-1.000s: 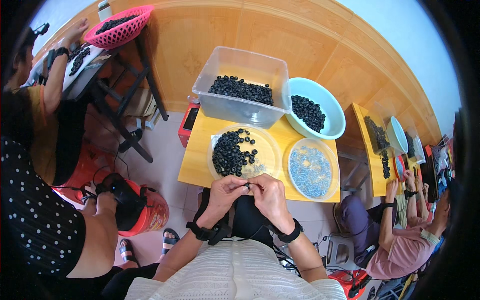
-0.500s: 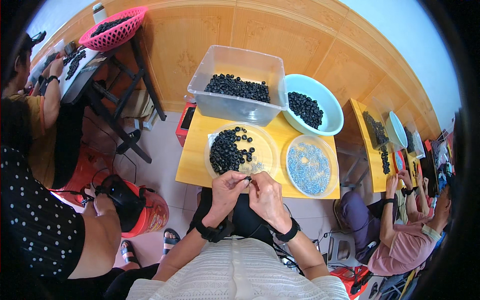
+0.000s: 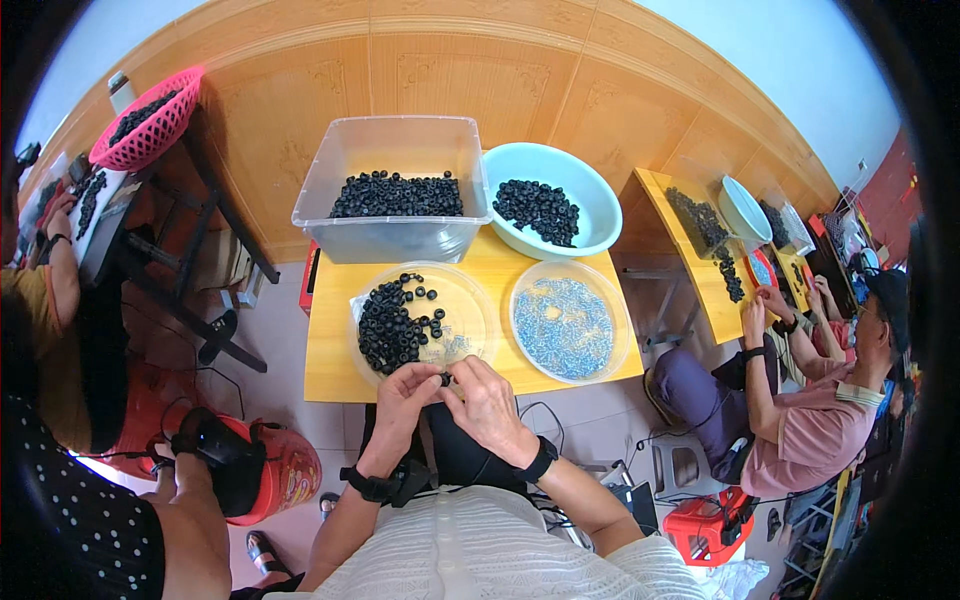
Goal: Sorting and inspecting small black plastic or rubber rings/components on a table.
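Note:
My left hand (image 3: 402,408) pinches a small round black part (image 3: 445,380) between thumb and fingertips, over the near edge of the table. Against it, the fingers of my right hand (image 3: 488,408) are closed; whatever they may grip is too small to make out. Just beyond both hands lies a shallow clear round tray (image 3: 470,308), with loose black ring-like parts (image 3: 392,325) heaped at its left and a few small clear pieces near its front. To the right sits a second round tray (image 3: 520,352) full of tiny blue and clear pieces (image 3: 565,330).
Behind the trays stand a clear plastic bin (image 3: 380,235) and a light blue basin (image 3: 545,243), both with black parts, on the yellow table (image 3: 335,385). At left are a pink basket (image 3: 165,135) and a red bucket (image 3: 295,470). People work on both sides.
The view has swung to the right, so the table and trays appear farther left. Both hands stay together at the small black part, which remains pinched.

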Motion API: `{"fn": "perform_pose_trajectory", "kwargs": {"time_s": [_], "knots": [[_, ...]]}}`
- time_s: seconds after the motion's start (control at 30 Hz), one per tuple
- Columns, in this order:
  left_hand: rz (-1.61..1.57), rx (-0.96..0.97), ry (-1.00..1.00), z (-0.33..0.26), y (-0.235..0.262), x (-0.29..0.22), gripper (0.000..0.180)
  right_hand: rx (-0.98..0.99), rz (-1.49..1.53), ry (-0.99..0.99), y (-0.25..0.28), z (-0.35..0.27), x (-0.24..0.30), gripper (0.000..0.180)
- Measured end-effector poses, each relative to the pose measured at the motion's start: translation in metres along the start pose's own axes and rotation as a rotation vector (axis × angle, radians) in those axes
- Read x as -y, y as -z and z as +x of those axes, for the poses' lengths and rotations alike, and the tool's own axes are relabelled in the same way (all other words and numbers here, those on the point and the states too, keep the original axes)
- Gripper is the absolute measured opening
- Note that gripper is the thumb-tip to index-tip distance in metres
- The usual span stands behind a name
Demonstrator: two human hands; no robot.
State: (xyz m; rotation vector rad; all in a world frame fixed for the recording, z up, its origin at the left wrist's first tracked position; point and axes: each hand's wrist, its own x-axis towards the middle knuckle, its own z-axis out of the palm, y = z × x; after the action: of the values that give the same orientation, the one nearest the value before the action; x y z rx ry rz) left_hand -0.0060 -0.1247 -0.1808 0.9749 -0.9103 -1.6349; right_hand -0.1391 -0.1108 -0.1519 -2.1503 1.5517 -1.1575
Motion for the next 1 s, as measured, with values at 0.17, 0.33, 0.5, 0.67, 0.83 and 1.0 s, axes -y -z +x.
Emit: {"fn": "perform_pose_trajectory", "kwargs": {"time_s": [0.17,0.33,0.5,0.67,0.83,1.0], "knots": [[0.189,0.092,0.116,0.002,0.006,0.014,0.018,0.079,-0.064,-0.019,0.003,-0.005,-0.005,0.016],[0.326,0.111,0.064,0.001,0.003,0.014,0.019,0.125,-0.076,-0.037,0.006,-0.008,-0.005,0.015],[0.261,0.099,0.097,0.001,0.001,0.016,0.020,0.142,-0.086,-0.039,0.002,-0.012,-0.010,0.015],[0.253,0.119,0.139,0.001,0.003,0.017,0.020,0.151,-0.001,-0.054,0.004,-0.010,-0.018,0.012],[0.233,0.053,0.183,0.004,0.010,0.001,0.033,0.003,-0.150,-0.199,0.044,0.053,-0.073,0.018],[0.194,0.009,0.170,0.001,0.028,0.000,0.028,-0.328,0.035,-0.219,0.095,0.127,-0.070,0.023]]}}
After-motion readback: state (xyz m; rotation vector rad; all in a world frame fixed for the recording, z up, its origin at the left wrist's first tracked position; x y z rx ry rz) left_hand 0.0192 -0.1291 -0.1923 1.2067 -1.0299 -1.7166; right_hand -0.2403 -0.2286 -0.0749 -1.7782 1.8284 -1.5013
